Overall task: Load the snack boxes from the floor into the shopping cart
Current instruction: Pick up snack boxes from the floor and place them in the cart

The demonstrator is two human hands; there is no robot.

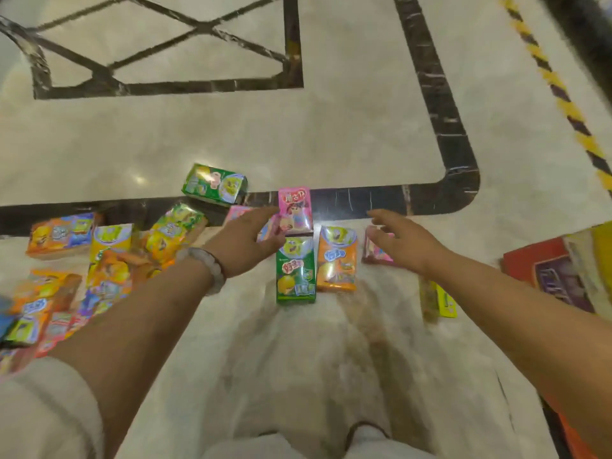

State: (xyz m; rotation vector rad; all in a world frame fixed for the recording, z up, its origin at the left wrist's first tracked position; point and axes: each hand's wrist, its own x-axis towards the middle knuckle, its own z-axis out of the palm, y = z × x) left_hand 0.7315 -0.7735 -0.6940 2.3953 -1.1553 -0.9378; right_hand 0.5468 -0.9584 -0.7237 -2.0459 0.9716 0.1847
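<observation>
Two bare hands, left (246, 238) and right (405, 241), fingers spread and holding nothing, above colourful cardboard snack boxes on polished marble floor (331, 137), pink box (295, 209), green box (295, 270), orange box (337, 258) between them, more boxes scattered left.

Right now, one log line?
phase: reaching | left hand: open | right hand: open | target: pink snack box | shopping cart: unseen

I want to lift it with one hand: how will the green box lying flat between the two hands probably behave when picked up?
The green box looks like thin glossy carton, so probably light and fairly stiff, though it may dent under a hard squeeze. Its shiny face could be slippery. Lying flat beside the orange box, it should not roll or tip.
</observation>
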